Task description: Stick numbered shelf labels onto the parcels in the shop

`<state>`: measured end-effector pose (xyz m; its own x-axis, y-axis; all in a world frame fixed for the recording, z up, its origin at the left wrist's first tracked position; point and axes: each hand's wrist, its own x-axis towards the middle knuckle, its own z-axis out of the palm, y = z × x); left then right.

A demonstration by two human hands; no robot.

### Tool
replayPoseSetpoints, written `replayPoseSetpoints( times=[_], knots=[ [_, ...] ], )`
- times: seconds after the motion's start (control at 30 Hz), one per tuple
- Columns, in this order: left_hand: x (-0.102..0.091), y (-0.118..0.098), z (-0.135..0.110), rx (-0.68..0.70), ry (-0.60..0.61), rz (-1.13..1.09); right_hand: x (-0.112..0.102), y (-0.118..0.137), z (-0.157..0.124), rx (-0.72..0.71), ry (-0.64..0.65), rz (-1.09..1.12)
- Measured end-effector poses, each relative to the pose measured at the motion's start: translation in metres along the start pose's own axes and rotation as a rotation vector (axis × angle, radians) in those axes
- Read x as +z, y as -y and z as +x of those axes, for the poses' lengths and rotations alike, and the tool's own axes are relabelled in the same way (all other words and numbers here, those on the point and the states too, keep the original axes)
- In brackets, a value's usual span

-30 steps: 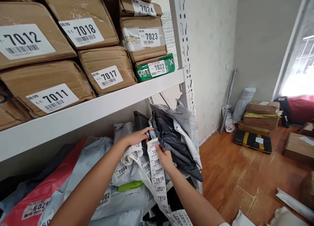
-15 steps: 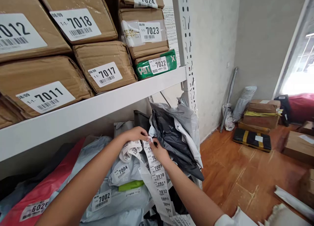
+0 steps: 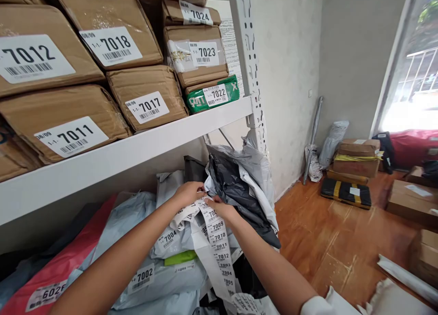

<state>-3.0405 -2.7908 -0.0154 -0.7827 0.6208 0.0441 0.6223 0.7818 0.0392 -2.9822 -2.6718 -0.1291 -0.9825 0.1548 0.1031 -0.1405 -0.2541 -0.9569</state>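
A long white strip of numbered labels (7009, 7010, 7011...) hangs down over the parcels on the lower shelf. My left hand pinches the strip's upper, curled end. My right hand pinches the strip just right of it, at the topmost label. Both hands are closed on the strip and almost touch. Right behind them lies a black poly bag among grey ones. Grey poly bags labelled 7004 and 7002 lie under my left forearm.
The white shelf board above carries cardboard boxes labelled 7011, 7017, 7018, 7023, and a green parcel 7022. A perforated white upright stands to the right. Boxes and parcels lie on the wooden floor by the window.
My hands have drawn closer together at the top of the label strip, and the strip's top has shifted slightly down and left. The camera view has tilted a little.
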Motion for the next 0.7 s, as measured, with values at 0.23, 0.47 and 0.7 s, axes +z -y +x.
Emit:
replayPoseSetpoints(
  times=[0.23,0.47,0.7],
  knots=[
    [0.001,-0.012,-0.005,-0.014,0.045,0.155,0.004,-0.018,-0.044,0.192,0.066,0.324],
    [-0.018,-0.029,0.009,-0.043,0.105,0.182,-0.025,-0.031,-0.057,0.063,0.153,0.225],
    [-0.051,-0.047,0.028,-0.002,0.280,-0.003,-0.069,-0.021,-0.042,-0.052,0.064,0.369]
  ],
)
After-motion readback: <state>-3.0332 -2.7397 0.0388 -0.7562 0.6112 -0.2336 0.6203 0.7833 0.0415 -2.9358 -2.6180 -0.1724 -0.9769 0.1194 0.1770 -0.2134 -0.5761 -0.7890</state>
